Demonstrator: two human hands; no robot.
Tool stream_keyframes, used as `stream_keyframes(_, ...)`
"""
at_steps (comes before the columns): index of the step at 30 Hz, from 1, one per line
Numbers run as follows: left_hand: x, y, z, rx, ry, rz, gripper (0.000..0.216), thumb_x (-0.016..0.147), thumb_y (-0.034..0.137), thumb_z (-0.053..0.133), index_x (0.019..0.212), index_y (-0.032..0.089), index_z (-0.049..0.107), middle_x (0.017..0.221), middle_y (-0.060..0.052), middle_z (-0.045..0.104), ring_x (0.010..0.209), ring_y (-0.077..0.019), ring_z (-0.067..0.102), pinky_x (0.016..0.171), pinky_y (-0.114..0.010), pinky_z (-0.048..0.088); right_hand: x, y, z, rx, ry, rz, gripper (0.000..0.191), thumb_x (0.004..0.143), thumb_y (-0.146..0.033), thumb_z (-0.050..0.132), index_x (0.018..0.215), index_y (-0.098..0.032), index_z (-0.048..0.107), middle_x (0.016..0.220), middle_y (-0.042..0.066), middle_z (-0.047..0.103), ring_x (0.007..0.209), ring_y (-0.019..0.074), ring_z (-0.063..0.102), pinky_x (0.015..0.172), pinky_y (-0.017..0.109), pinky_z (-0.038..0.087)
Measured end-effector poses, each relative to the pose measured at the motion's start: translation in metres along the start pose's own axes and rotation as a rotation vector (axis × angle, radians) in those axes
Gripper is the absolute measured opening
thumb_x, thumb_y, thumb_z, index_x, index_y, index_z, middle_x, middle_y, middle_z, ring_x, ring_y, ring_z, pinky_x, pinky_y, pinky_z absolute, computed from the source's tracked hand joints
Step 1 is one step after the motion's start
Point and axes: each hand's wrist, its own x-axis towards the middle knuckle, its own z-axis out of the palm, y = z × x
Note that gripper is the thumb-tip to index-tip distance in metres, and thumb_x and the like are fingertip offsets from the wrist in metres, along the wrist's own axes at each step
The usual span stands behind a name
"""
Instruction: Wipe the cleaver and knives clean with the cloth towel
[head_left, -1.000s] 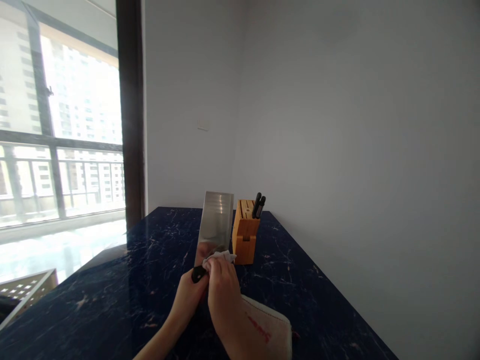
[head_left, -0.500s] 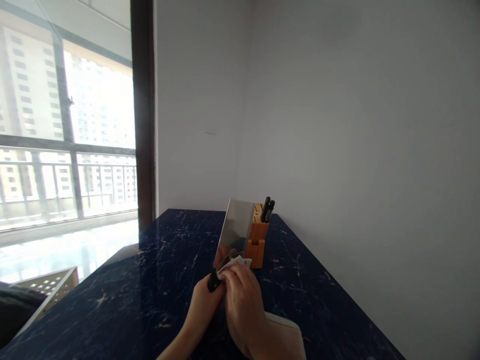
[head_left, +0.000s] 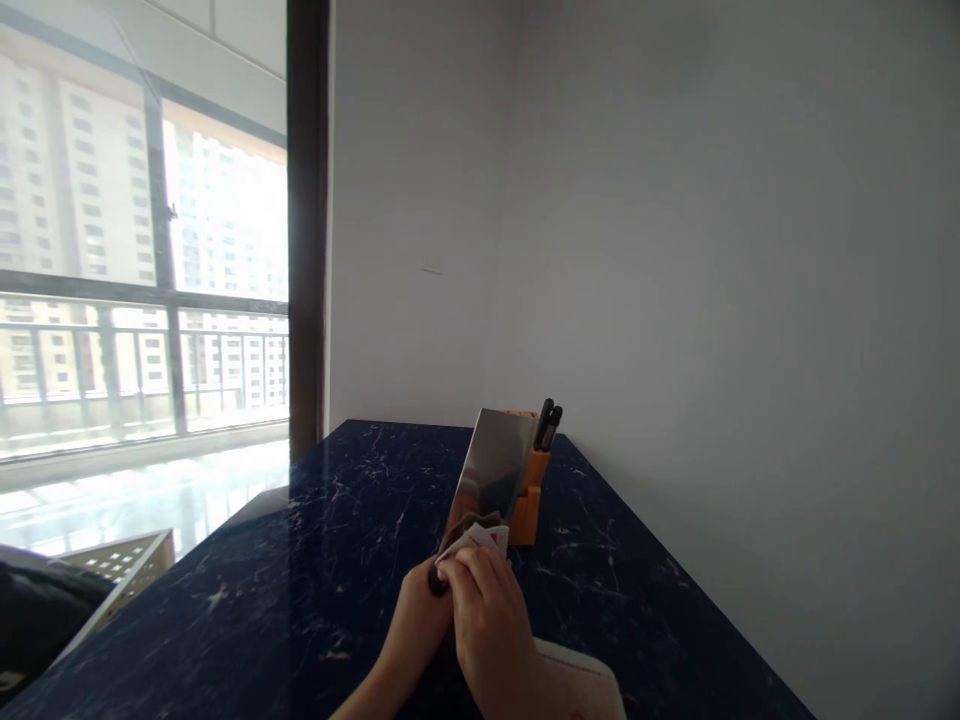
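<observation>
Gripping cleaver [head_left: 496,460] by handle [head_left: 436,582]: left hand [head_left: 421,605], lower center | Pinching cloth [head_left: 480,538] over cleaver's near end: right hand [head_left: 484,600] | Standing partly behind cleaver: block [head_left: 529,515]

The window railing [head_left: 234,334], tower blocks [head_left: 105,180] outside and knife block [head_left: 527,518] on a marbled table [head_left: 360,530] suggest a home.

left hand [head_left: 421,605] grips cleaver [head_left: 491,470] by black handle [head_left: 436,582]; right hand [head_left: 489,605] holds white cloth [head_left: 474,537] at blade base; wooden knife block [head_left: 529,515] behind, partly hidden.
</observation>
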Motion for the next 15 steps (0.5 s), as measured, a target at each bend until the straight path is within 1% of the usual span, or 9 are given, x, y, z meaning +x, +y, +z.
stream_keyframes(3,0.0,0.0,-0.001,-0.022,-0.002,-0.007,0.014,0.067,0.023,0.053,0.057,0.014,0.052,0.053,0.002,0.054,0.051,-0.0108,0.043,0.048,-0.021,0.038,-0.002,0.008,0.003,0.019,-0.015,0.03,0.024,0.084,-0.008,0.039,0.094,-0.018,0.057,0.085,0.005,0.057,0.08,0.0187,0.052,0.073,0.033,0.045)
stream_keyframes(6,-0.002,0.0,-0.002,-0.057,0.017,-0.01,0.013,0.066,0.024,0.054,0.058,0.014,0.051,0.052,0.003,0.052,0.051,-0.0102,0.042,0.049,-0.021,0.039,-0.003,0.008,0.002,0.035,-0.008,0.037,0.025,0.084,-0.007,0.038,0.097,-0.016,0.057,0.088,0.007,0.057,0.084,0.0197,0.051,0.076,0.035,0.045)
stream_keyframes(10,-0.005,0.0,-0.002,-0.082,0.045,-0.001,0.015,0.064,0.023,0.054,0.052,0.015,0.051,0.049,0.004,0.052,0.048,-0.0097,0.041,0.045,-0.019,0.036,-0.002,-0.005,-0.002,0.064,-0.032,0.003,0.025,0.084,-0.008,0.036,0.094,-0.016,0.058,0.081,0.006,0.056,0.076,0.0185,0.051,0.068,0.032,0.045)
stream_keyframes(12,-0.005,0.0,-0.002,-0.091,0.049,0.006,0.015,0.063,0.023,0.053,0.051,0.014,0.053,0.05,0.003,0.054,0.048,-0.0101,0.043,0.045,-0.019,0.036,-0.001,-0.01,-0.002,0.076,-0.05,0.015,0.024,0.084,-0.008,0.037,0.092,-0.018,0.058,0.079,0.005,0.056,0.074,0.0177,0.052,0.067,0.03,0.045)
stream_keyframes(15,-0.004,0.001,-0.001,-0.113,0.042,0.006,0.013,0.062,0.021,0.053,0.052,0.014,0.054,0.05,0.002,0.055,0.049,-0.0104,0.044,0.046,-0.019,0.038,-0.001,-0.01,0.0,0.048,-0.034,0.024,0.024,0.085,-0.01,0.037,0.088,-0.019,0.059,0.076,0.004,0.056,0.072,0.0174,0.052,0.066,0.029,0.045)
